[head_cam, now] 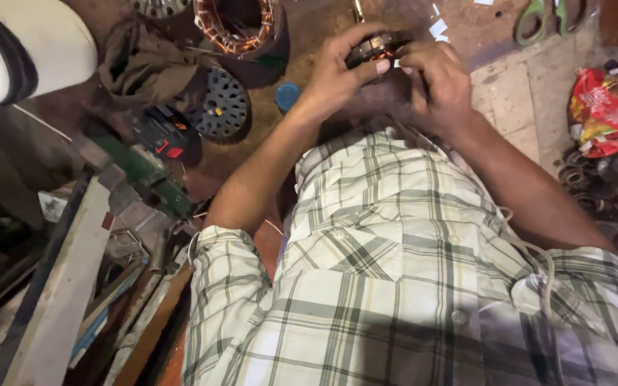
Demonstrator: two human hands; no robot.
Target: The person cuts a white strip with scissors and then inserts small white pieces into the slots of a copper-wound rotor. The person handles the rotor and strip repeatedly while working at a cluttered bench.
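We see a small motor stator (375, 48), dark with copper windings showing, held up over the far part of the brown bench (309, 28) between both hands. The left hand (337, 71) wraps around its left side with fingers curled over the top and the thumb pressed at the front; the right hand (438, 82) closes on its right side, fingertips on the windings. Both hands are gripping it.

Just left of the left wrist a small blue cap (287, 95) lies on the bench. Further left we see a dark perforated round cover (219, 106), and above it a larger stator (241, 25) whose open ring holds copper coils around an empty core. A crumpled brown cloth (141, 64) sits beside it. Green-handled scissors (548, 16) lie at the far right, and a red crinkled bag (606, 111), contents unseen, rests on the tiled floor (513, 100).
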